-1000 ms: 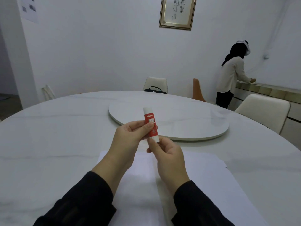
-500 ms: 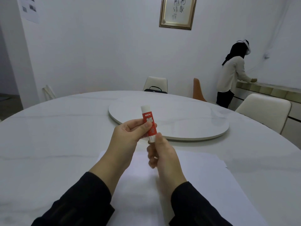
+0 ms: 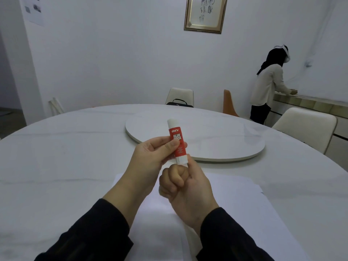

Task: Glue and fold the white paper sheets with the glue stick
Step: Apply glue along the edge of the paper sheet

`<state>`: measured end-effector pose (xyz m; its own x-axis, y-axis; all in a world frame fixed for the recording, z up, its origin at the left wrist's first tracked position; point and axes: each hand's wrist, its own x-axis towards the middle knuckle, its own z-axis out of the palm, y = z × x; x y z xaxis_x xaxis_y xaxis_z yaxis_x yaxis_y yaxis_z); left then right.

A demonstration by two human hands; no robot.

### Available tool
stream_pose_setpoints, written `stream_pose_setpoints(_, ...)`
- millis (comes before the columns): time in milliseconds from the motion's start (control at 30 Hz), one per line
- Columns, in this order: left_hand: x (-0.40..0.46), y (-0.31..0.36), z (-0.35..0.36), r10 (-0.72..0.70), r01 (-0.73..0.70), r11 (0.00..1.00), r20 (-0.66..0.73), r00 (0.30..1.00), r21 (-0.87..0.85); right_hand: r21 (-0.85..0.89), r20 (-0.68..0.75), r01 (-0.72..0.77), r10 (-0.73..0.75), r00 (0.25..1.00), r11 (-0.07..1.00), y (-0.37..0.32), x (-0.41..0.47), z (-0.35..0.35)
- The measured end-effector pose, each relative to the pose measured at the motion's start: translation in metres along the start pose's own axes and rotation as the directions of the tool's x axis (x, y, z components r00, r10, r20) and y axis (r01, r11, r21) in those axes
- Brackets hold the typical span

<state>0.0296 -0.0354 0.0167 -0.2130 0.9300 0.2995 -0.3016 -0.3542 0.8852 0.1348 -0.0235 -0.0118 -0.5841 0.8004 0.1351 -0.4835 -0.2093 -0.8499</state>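
A red and white glue stick (image 3: 176, 138) stands nearly upright above the table, its white cap on top. My left hand (image 3: 150, 159) pinches its red middle between thumb and fingers. My right hand (image 3: 183, 187) sits just below, curled, with its thumb and fingertip on the stick's white bottom end. White paper sheets (image 3: 235, 210) lie flat on the table under both hands, overlapping, near the front edge. My black sleeves cover part of them.
The round white marble table (image 3: 56, 157) carries a raised turntable (image 3: 216, 140) at its centre. Cream chairs (image 3: 305, 127) and an orange chair (image 3: 228, 103) stand around it. A person (image 3: 267, 85) works at a counter at the far right.
My right hand has curled tighter under the glue stick and turned at its bottom end. The stick has shifted slightly left and stands a little more upright.
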Motion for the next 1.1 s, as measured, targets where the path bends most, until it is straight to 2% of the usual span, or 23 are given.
stream_pose_setpoints(67,0.001,0.0,-0.001,0.015,-0.014,1.0,-0.008,1.0,0.017,0.004,0.006,-0.022,0.022,1.0,1.0,0.002,0.001,-0.001)
stream_pose_setpoints(133,0.002,0.001,-0.002,0.03,-0.029,0.999,-0.031,0.999,0.013,-0.113,-0.074,-0.005,-0.004,0.997,0.994,0.003,0.002,-0.003)
stream_pose_setpoints(233,0.002,0.001,-0.002,0.043,-0.042,0.999,-0.05,0.998,0.016,-0.364,-0.215,0.121,-0.209,0.954,0.924,0.004,0.003,-0.005)
stream_pose_setpoints(300,0.001,0.0,-0.001,0.037,-0.036,0.999,-0.04,0.999,0.016,-0.515,-0.216,0.2,-0.353,0.91,0.833,0.004,0.004,-0.006)
stream_pose_setpoints(367,0.001,0.0,-0.002,0.036,-0.036,0.999,-0.036,0.999,0.01,-0.559,-0.191,0.235,-0.399,0.897,0.795,0.005,0.003,-0.006)
stream_pose_setpoints(467,0.002,-0.001,-0.002,0.037,-0.036,0.999,-0.032,0.999,0.034,-0.454,-0.169,0.224,-0.33,0.929,0.863,0.003,0.002,-0.004)
stream_pose_setpoints(600,0.003,-0.005,-0.004,0.021,-0.018,0.997,-0.039,0.999,0.078,-0.236,-0.205,0.108,-0.158,0.966,0.966,0.002,0.004,-0.004)
stream_pose_setpoints(700,0.003,-0.008,-0.001,0.011,0.0,0.984,-0.062,0.998,0.176,-0.082,-0.258,0.1,-0.118,0.959,0.992,-0.002,0.007,-0.004)
stream_pose_setpoints(800,0.008,-0.009,-0.007,-0.004,0.015,0.947,-0.036,0.999,0.32,0.141,-0.388,0.198,-0.13,0.913,0.97,-0.013,0.011,-0.014)
stream_pose_setpoints(833,0.013,-0.009,-0.017,-0.027,0.047,0.895,-0.05,0.998,0.443,0.217,-0.445,0.247,-0.13,0.886,0.944,-0.017,0.012,-0.02)
stream_pose_setpoints(867,0.017,-0.01,-0.03,-0.057,0.094,0.783,-0.08,0.995,0.615,0.272,-0.493,0.297,-0.132,0.86,0.915,-0.022,0.013,-0.026)
stream_pose_setpoints(933,0.022,-0.014,-0.056,-0.176,0.221,0.38,-0.164,0.971,0.898,0.316,-0.555,0.357,-0.134,0.821,0.879,-0.028,0.013,-0.038)
stream_pose_setpoints(967,0.022,-0.017,-0.065,-0.259,0.258,0.205,-0.202,0.945,0.944,0.319,-0.575,0.367,-0.129,0.808,0.874,-0.03,0.013,-0.042)
stream_pose_setpoints(1000,0.02,-0.019,-0.07,-0.33,0.269,0.106,-0.221,0.918,0.957,0.32,-0.591,0.37,-0.121,0.797,0.872,-0.031,0.013,-0.046)
stream_pose_setpoints(1033,0.019,-0.021,-0.073,-0.364,0.258,0.067,-0.217,0.906,0.964,0.32,-0.602,0.368,-0.112,0.79,0.873,-0.031,0.013,-0.049)
stream_pose_setpoints(1100,0.019,-0.022,-0.077,-0.321,0.236,0.078,-0.199,0.926,0.969,0.313,-0.616,0.363,-0.103,0.781,0.877,-0.031,0.013,-0.053)
